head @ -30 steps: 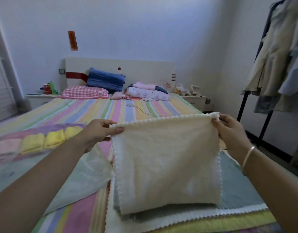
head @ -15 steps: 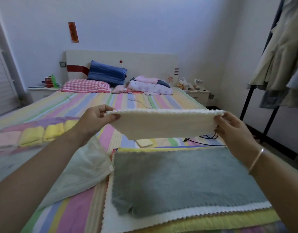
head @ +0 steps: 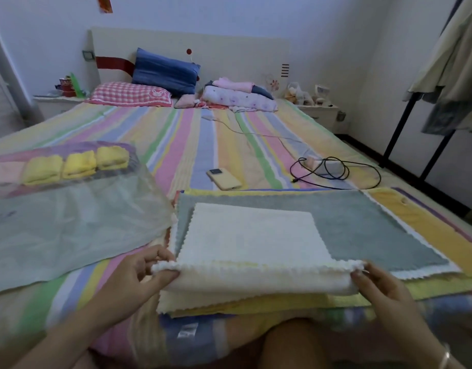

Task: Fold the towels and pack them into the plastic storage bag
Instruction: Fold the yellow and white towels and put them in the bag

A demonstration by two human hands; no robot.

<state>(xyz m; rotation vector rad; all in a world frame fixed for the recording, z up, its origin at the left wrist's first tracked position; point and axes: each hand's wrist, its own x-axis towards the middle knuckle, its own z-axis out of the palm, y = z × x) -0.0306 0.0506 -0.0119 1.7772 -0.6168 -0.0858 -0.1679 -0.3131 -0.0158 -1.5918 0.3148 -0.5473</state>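
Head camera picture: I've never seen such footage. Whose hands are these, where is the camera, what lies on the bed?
No machine here: a person wears one camera on the head, looking down at their own hands. The left hand and right hand each pinch a corner of a cream towel, laid on a grey towel on the striped bed. Left of it lies the plastic storage bag, with folded yellow towels seemingly inside. Farther off lie a phone and a cable.

A home bedroom: a striped bed [head: 203, 145] with pillows [head: 131, 94], nightstands [head: 322, 113] and hanging clothes [head: 453, 62].
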